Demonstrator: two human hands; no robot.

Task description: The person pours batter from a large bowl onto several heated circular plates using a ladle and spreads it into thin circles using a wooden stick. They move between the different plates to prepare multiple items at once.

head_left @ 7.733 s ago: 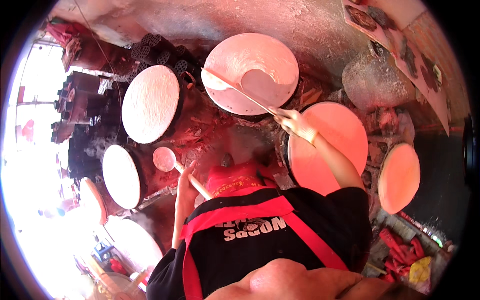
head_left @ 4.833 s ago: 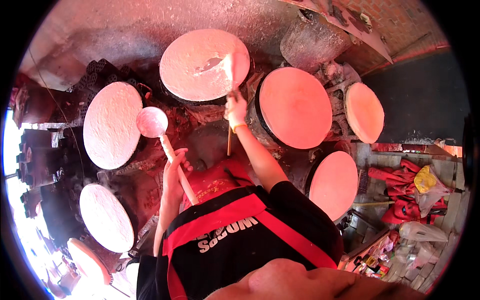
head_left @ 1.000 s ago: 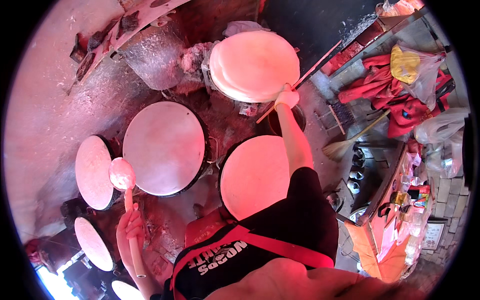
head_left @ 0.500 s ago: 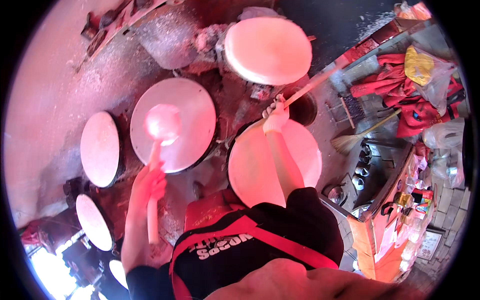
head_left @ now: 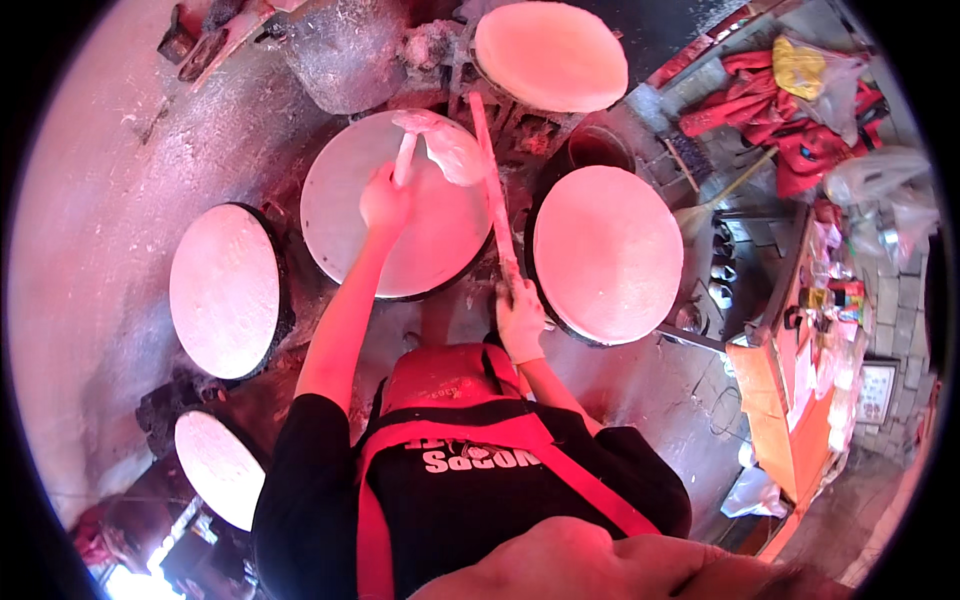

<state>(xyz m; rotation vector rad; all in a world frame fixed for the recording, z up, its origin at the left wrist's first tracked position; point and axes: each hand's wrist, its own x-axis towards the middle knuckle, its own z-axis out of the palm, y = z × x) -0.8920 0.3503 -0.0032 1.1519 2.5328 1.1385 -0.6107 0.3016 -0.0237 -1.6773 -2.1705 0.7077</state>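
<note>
My left hand (head_left: 383, 205) is closed on the handle of a ladle (head_left: 450, 150), held over the large middle griddle (head_left: 340, 230). The ladle's head carries pale, wet-looking matter; whether some is pouring out I cannot tell. Lower and to the right, my right hand (head_left: 520, 315) grips a long, flat wooden stick (head_left: 497, 210) that runs forward past that griddle's right edge. Beside it sits a right griddle (head_left: 610, 260) covered in a smooth pale layer. Another round griddle (head_left: 550, 55) with a pale top stands farther ahead. I wear a red apron (head_left: 440, 375).
More round griddles stand at left (head_left: 222, 290) and lower left (head_left: 215, 470). A dark bucket (head_left: 595, 148) is behind the right griddle. At right are a broom (head_left: 725, 198), red cloths and bags (head_left: 815, 140), and an orange-covered table (head_left: 760, 410) with small items. A rough wall curves along the left.
Over the last second my left hand has swung the ladle forward and right over the middle griddle. My right hand has drawn back downward, and the stick now points more forward.
</note>
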